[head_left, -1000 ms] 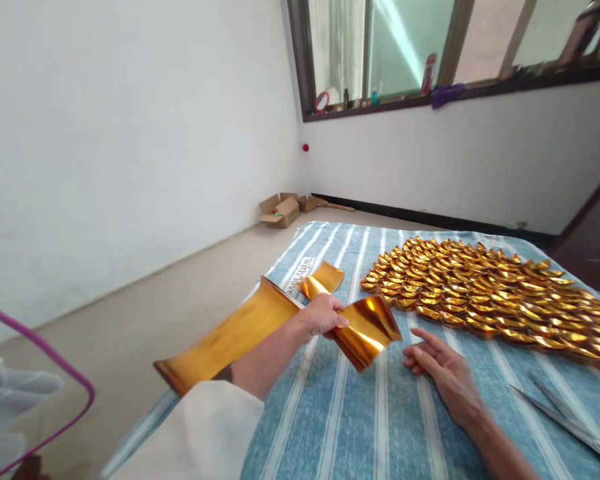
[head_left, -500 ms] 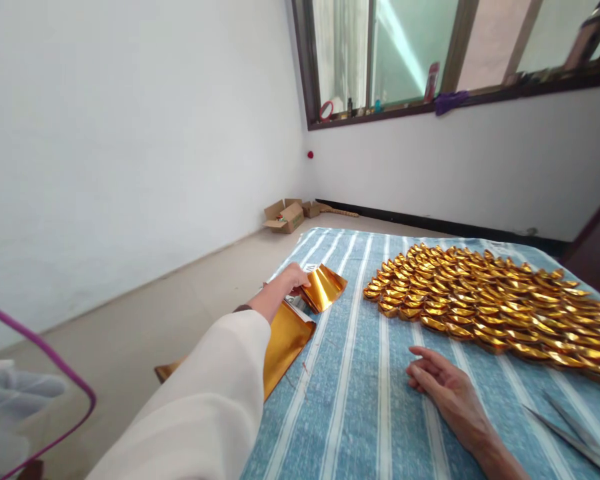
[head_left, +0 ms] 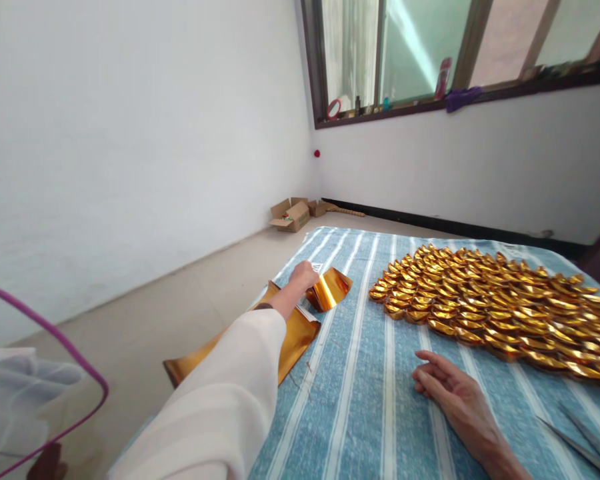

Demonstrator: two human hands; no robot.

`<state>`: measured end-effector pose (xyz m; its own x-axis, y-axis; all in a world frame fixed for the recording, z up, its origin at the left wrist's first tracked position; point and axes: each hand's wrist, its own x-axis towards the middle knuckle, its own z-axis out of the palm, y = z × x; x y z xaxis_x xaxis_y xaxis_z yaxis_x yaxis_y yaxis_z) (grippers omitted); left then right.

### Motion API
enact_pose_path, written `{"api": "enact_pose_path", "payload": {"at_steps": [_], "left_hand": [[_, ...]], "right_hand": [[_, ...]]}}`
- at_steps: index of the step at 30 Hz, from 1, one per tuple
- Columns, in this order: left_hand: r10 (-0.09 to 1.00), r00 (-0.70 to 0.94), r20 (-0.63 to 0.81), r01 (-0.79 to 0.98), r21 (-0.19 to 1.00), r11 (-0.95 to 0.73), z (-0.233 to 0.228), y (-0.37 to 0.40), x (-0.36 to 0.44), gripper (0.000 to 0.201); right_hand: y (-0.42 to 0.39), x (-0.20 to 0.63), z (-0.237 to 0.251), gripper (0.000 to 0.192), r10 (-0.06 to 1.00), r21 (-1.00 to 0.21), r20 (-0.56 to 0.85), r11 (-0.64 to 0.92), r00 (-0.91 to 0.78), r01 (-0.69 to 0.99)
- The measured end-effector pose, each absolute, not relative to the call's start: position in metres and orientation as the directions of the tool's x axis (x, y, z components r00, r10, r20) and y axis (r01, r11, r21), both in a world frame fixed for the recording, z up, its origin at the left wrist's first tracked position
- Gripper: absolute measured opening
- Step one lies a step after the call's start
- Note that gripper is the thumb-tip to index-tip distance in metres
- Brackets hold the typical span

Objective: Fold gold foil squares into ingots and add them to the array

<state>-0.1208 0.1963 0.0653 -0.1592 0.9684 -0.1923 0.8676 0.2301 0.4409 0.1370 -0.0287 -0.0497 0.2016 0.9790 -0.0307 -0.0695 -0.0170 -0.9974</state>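
My left hand [head_left: 305,275] is closed on the near edge of a small gold foil sheet [head_left: 333,291], which curves up off the cloth at its right side. The fingertips are partly hidden behind the hand. Under my left forearm lies a larger gold foil sheet [head_left: 295,343], its far end hanging past the table's left edge. My right hand [head_left: 453,393] rests on the striped cloth with fingers loosely bent and apart, holding nothing. Beyond it spreads a wide group of folded gold foil ingots [head_left: 495,310]. To its right lie scissors [head_left: 577,443] with the blades apart.
A blue cloth with white stripes [head_left: 360,400] covers the table. Cardboard boxes [head_left: 293,217] sit on the floor by the far corner. A purple curved tube [head_left: 80,357] and whitish sheeting [head_left: 25,383] are at the lower left. Small items line the windowsill [head_left: 400,110].
The view has turned slightly to the left. The small gold foil sheet in my left hand is now more curled. My right hand has kept its place on the cloth.
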Motion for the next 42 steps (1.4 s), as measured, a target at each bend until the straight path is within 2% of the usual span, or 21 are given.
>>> {"api": "enact_pose_path", "payload": {"at_steps": [4,7,10,14,18,24,26,30,33,39,42], "left_hand": [[0.974,-0.189,-0.123,0.953,0.215,0.212,0.076,0.192,-0.122,0.032],[0.982,-0.171,-0.084,0.98,0.087,0.178,0.087,0.188,-0.124,0.033],[0.992,-0.094,-0.089,0.995,0.006,0.095,0.101,0.174,-0.129,0.03],[0.987,0.083,-0.138,0.995,-0.045,-0.091,0.117,0.131,-0.143,0.025],[0.944,0.225,-0.241,0.969,-0.046,-0.242,0.123,0.067,-0.167,0.025],[0.861,0.271,-0.43,0.95,-0.023,-0.31,0.104,-0.021,-0.188,0.036],[0.863,0.249,-0.44,0.958,-0.022,-0.287,0.092,-0.04,-0.186,0.04],[0.884,0.217,-0.414,0.976,0.076,-0.204,0.071,-0.066,-0.174,0.055],[0.877,0.249,-0.41,0.967,0.149,-0.205,0.063,-0.082,-0.158,0.062],[0.85,0.335,-0.406,0.942,0.163,-0.293,0.048,-0.116,-0.115,0.073],[0.85,0.378,-0.366,0.926,0.129,-0.356,0.031,-0.125,-0.096,0.076]], "right_hand": [[-0.028,0.142,-0.052,0.053,0.989,-0.998,-0.045,-0.038,0.142,-0.047],[-0.027,0.148,-0.054,0.054,0.992,-0.997,-0.068,-0.065,0.105,-0.034],[-0.027,0.152,-0.054,0.057,0.993,-0.996,-0.087,-0.085,0.078,-0.023],[-0.029,0.152,-0.054,0.059,0.991,-0.996,-0.085,-0.086,0.103,0.008],[-0.031,0.153,-0.053,0.062,0.99,-0.993,-0.106,-0.11,0.091,0.042],[-0.031,0.157,-0.054,0.066,0.988,-0.986,-0.128,-0.135,0.082,0.095],[-0.032,0.157,-0.055,0.066,0.989,-0.985,-0.127,-0.134,0.078,0.104],[-0.034,0.156,-0.056,0.064,0.992,-0.99,-0.084,-0.094,0.093,0.107],[-0.034,0.156,-0.056,0.063,0.995,-0.991,-0.067,-0.076,0.078,0.114],[-0.032,0.155,-0.057,0.06,0.997,-0.992,-0.031,-0.039,0.064,0.123],[-0.033,0.153,-0.06,0.052,0.996,-0.98,0.05,0.035,0.073,0.193]]}}
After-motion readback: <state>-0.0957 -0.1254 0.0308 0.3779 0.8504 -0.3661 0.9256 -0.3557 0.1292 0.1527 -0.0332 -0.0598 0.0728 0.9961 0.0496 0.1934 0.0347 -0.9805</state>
